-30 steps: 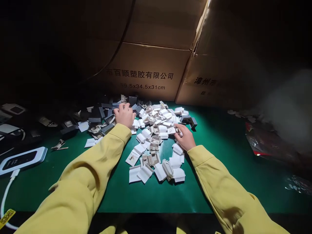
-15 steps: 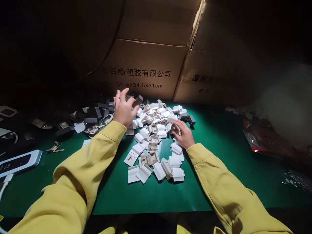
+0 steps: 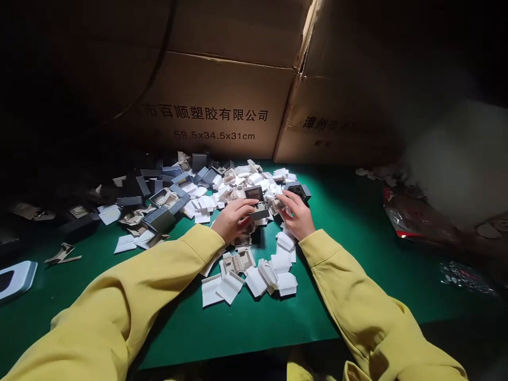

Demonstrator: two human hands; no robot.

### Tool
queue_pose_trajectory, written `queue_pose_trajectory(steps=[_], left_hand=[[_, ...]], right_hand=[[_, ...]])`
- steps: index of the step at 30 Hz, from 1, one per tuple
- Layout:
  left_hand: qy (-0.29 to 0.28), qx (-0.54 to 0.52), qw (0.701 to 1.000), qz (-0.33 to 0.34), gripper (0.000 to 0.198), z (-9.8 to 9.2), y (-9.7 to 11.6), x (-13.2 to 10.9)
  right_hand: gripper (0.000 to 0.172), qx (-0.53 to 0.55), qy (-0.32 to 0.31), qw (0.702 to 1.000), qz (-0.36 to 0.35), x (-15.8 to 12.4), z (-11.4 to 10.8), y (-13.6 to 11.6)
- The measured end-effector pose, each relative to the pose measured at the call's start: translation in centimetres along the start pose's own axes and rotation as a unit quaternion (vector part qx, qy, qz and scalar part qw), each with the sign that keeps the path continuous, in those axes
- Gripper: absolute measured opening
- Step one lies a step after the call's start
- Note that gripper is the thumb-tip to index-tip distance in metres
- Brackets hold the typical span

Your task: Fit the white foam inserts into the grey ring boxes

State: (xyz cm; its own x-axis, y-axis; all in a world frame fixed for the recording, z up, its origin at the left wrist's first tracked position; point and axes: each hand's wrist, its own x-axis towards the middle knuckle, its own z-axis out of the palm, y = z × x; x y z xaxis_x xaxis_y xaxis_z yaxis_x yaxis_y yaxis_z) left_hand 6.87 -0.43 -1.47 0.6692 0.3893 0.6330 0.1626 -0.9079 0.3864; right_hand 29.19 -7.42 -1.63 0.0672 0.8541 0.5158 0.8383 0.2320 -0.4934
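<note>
My left hand (image 3: 235, 218) grips a small dark grey box (image 3: 259, 212) by its left side, its lid raised. The box is over the middle of the pile of white folded card pieces (image 3: 206, 202). Close to its right, my right hand (image 3: 297, 212) has its thumb and fingers curled round a beige folded card insert (image 3: 274, 204), partly hidden by the fingers. Behind my right hand lies another open dark box (image 3: 298, 190). More white card pieces (image 3: 282, 263) lie in front of my hands.
Several dark boxes (image 3: 161, 218) and card scraps lie on the left of the green table (image 3: 254, 325). Large cardboard cartons (image 3: 222, 84) stand behind. A white-edged device (image 3: 29, 275) is at far left, plastic bags (image 3: 413, 217) at right.
My left hand has come down and right with the small dark box, now beside my right hand. My right hand stays near its place at the card insert. The view has shifted slightly right.
</note>
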Motion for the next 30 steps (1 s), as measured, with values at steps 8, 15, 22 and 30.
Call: queue_pose_trajectory(steps=[8, 15, 22, 30], left_hand=[[-0.031, 0.067, 0.997, 0.035, 0.024, 0.4, 0.5, -0.2], [-0.024, 0.093, 0.991, 0.092, 0.022, 0.4, 0.3, -0.1], [0.035, 0.159, 0.986, 0.040, 0.035, 0.3, 0.2, -0.2], [-0.041, 0.091, 0.995, -0.024, 0.027, 1.0, -0.4, -0.5]], right_hand=[[0.051, 0.068, 0.053, 0.994, 0.060, -0.3, -0.4, -0.2], [0.037, 0.130, 0.071, 0.988, -0.032, -1.3, 0.4, -2.7], [0.035, 0.182, 0.036, 0.982, -0.035, -1.7, 1.4, -3.6], [0.030, 0.228, 0.033, 0.973, 0.028, -1.6, 1.5, -2.8]])
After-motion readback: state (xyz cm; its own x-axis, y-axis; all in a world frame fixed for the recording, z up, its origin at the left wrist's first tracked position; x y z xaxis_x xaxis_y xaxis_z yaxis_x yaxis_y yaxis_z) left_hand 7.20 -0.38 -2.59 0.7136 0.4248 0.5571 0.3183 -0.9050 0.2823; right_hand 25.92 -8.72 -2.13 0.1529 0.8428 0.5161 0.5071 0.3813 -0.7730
